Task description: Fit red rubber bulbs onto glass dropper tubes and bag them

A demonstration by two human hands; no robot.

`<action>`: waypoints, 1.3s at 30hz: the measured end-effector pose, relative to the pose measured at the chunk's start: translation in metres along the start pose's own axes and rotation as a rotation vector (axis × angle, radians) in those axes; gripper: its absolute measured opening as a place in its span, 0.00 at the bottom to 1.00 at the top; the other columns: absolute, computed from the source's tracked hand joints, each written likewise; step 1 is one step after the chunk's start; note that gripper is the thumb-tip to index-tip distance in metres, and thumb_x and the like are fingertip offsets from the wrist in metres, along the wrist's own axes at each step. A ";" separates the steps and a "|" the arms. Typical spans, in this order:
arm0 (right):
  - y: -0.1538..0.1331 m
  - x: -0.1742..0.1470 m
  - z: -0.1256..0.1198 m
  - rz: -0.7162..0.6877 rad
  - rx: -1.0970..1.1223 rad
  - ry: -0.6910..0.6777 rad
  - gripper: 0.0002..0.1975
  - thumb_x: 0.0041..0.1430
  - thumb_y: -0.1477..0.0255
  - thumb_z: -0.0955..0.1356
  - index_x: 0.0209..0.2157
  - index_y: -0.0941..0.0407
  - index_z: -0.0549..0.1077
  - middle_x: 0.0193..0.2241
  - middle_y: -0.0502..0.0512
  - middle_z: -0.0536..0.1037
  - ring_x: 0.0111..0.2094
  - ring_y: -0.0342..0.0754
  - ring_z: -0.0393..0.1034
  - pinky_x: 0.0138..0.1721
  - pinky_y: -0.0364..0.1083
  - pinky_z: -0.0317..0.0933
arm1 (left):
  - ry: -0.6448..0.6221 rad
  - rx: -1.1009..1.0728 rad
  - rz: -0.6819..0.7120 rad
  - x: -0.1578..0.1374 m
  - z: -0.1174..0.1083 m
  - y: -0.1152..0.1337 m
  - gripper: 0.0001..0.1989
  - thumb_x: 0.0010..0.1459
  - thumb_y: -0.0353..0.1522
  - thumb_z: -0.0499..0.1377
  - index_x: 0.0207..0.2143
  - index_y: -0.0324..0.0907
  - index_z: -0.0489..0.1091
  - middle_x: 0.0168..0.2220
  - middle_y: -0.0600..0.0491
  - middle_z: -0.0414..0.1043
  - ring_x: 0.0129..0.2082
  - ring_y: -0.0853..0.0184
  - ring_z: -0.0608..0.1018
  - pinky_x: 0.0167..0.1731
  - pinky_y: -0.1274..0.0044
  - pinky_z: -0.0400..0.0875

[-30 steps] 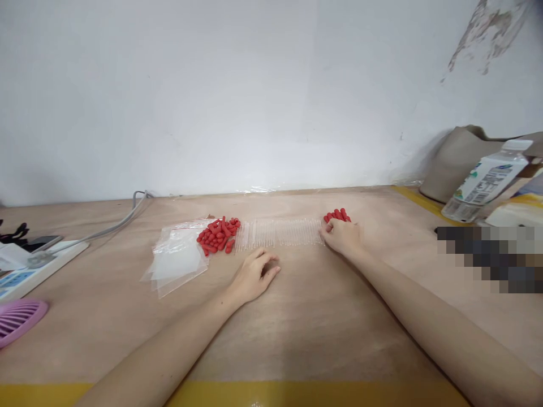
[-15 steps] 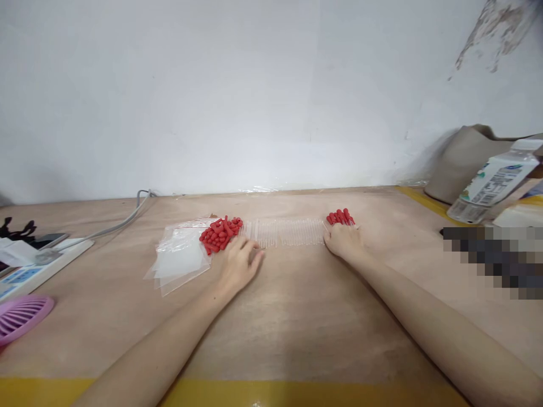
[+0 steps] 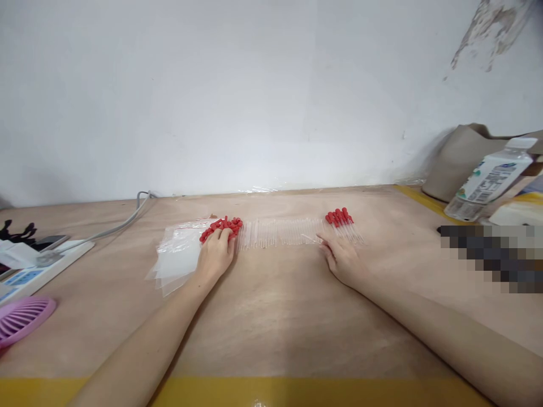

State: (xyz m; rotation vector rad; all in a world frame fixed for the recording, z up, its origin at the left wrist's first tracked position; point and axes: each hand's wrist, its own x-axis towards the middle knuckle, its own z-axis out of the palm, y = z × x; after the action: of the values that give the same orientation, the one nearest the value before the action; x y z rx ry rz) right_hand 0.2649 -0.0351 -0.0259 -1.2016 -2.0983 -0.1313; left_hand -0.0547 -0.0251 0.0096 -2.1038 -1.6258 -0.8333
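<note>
My left hand (image 3: 215, 253) lies at the near side of a pile of red rubber bulbs (image 3: 224, 224), fingers bent closed on a bulb in it; their tips are partly hidden. Thin clear dropper tubes (image 3: 258, 234) form a long side-by-side row to its right. At the row's right end, my right hand (image 3: 341, 257) pinches one clear dropper tube (image 3: 311, 238), which slants out to the left. Just beyond that hand are several tubes fitted with red bulbs (image 3: 339, 216), their bulb ends pointing to the wall.
Clear plastic bags (image 3: 176, 263) lie partly beneath the pile. On the left are a power strip (image 3: 55, 257) with a grey cable and a pink fan-like object (image 3: 25, 319). A plastic bottle (image 3: 492, 181) and a grey-beige bag (image 3: 452, 161) stand at the right by the wall.
My left hand has moved left and onto the red bulbs. My right hand has drawn back from the bulb-fitted tubes, uncovering them, and now has a bare tube between its fingers.
</note>
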 end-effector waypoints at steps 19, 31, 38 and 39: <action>-0.018 -0.005 -0.008 -0.109 0.134 -0.122 0.12 0.61 0.70 0.57 0.38 0.55 0.70 0.33 0.54 0.74 0.35 0.46 0.66 0.39 0.47 0.56 | -0.283 -0.562 0.129 -0.022 0.008 0.084 0.08 0.54 0.33 0.56 0.35 0.41 0.73 0.34 0.50 0.67 0.35 0.65 0.71 0.37 0.72 0.66; -0.037 -0.005 -0.007 -0.102 0.174 -0.088 0.11 0.60 0.69 0.58 0.36 0.55 0.70 0.30 0.52 0.74 0.30 0.43 0.65 0.37 0.46 0.52 | -0.317 -0.778 0.001 -0.024 0.002 0.092 0.09 0.58 0.34 0.53 0.36 0.42 0.70 0.32 0.54 0.72 0.31 0.68 0.73 0.30 0.77 0.66; -0.038 -0.005 -0.006 -0.138 0.264 -0.117 0.10 0.60 0.70 0.59 0.36 0.55 0.70 0.27 0.50 0.74 0.27 0.42 0.64 0.36 0.45 0.52 | -0.366 -0.867 -0.045 -0.027 0.008 0.091 0.10 0.57 0.36 0.53 0.36 0.40 0.70 0.31 0.53 0.73 0.29 0.69 0.74 0.30 0.78 0.67; -0.038 -0.005 -0.006 -0.148 0.274 -0.124 0.10 0.60 0.70 0.59 0.36 0.55 0.71 0.27 0.50 0.74 0.27 0.42 0.65 0.36 0.45 0.52 | -0.366 -0.873 -0.047 -0.027 0.008 0.091 0.10 0.57 0.36 0.53 0.35 0.40 0.70 0.31 0.53 0.73 0.30 0.69 0.74 0.30 0.78 0.67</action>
State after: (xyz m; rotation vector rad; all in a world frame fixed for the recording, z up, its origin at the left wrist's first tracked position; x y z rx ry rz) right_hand 0.2393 -0.0620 -0.0152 -0.9126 -2.2268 0.1636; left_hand 0.0297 -0.0657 -0.0069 -2.9485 -1.6578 -1.4333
